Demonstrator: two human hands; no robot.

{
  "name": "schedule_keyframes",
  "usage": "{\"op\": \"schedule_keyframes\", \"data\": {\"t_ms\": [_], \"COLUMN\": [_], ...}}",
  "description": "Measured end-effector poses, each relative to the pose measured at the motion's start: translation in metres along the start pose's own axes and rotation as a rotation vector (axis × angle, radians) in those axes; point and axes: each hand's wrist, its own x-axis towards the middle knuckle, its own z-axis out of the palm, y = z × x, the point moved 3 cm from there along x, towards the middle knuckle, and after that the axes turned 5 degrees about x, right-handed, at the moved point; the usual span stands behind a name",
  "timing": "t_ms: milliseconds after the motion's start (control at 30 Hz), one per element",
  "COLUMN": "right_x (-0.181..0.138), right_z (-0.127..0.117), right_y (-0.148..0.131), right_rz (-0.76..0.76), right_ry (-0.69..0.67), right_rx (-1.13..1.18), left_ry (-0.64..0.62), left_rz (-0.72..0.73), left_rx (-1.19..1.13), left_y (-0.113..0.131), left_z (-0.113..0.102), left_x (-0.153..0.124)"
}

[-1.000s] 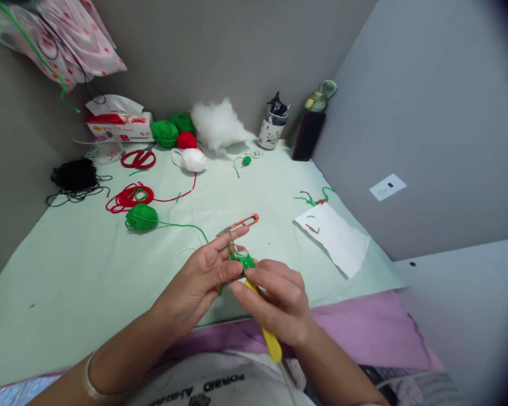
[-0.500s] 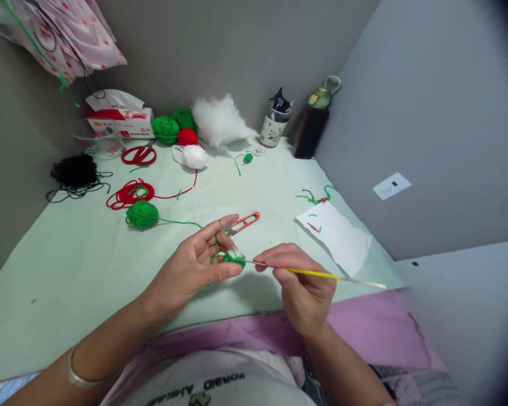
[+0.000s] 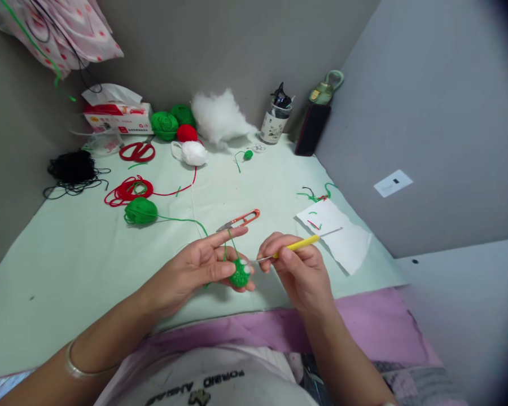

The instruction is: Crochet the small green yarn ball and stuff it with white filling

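Observation:
My left hand (image 3: 214,265) pinches a small round green crochet piece (image 3: 239,275) between thumb and fingers, its index finger stretched out with green yarn looped over it. White stuffing shows at the piece's upper right edge. My right hand (image 3: 294,268) is closed around the yellow grip of a crochet hook (image 3: 302,243). The hook's thin metal tip points left and meets the piece near the stuffing; whether it sits inside a stitch I cannot tell. From the left hand the working yarn runs to a green yarn ball (image 3: 141,211). Orange thread snips (image 3: 243,219) lie just beyond my left fingers.
Red scissors (image 3: 138,151), black yarn (image 3: 71,167), a coil of red yarn (image 3: 129,190) and a tissue box (image 3: 118,118) occupy the left. White stuffing (image 3: 222,115), a pen cup (image 3: 275,123) and a bottle (image 3: 322,93) stand at the back. Paper (image 3: 342,242) with yarn scraps lies right.
The crochet piece has turned to show more of its green outer face. My left index finger has straightened, and the hook's rear end has swung up and away from me.

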Motion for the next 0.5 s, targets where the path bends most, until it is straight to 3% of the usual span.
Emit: {"op": "schedule_keyframes", "data": {"t_ms": [167,300,500], "right_x": [0.0,-0.002,-0.009], "right_z": [-0.003,-0.001,0.012], "right_y": [-0.001,0.006,0.005], "right_rz": [0.037,0.045,-0.321], "right_ry": [-0.009,-0.019,-0.02], "right_rx": [0.029,0.061,-0.384], "left_ry": [-0.07,0.01,0.191], "left_rz": [0.008,0.067,0.175], "left_rx": [-0.054,0.015,0.101], "left_y": [-0.002,-0.003,-0.004], "left_z": [-0.004,-0.002,0.002], "left_x": [-0.001,0.001,0.006]}}
